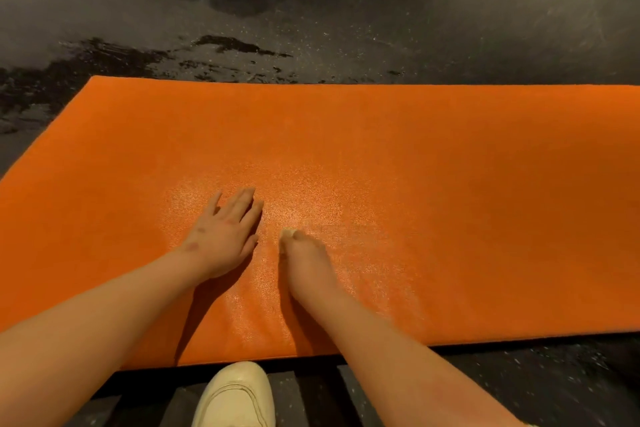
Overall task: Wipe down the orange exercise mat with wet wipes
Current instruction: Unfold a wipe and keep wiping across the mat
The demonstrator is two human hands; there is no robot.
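On the dark floor (346, 28) lies the orange mat (450, 166). The left hand (225, 236) presses flat, likely steadying it, while the right hand (304, 260) bunches a wipe (287, 233) against its glistening middle.

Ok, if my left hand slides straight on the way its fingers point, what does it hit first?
The way looks free: the left hand would cross only bare orange mat to its far edge, then likely the dark floor.

Dark speckled floor (381, 28), wet patches (104, 59); orange mat (415, 166) lying flat.
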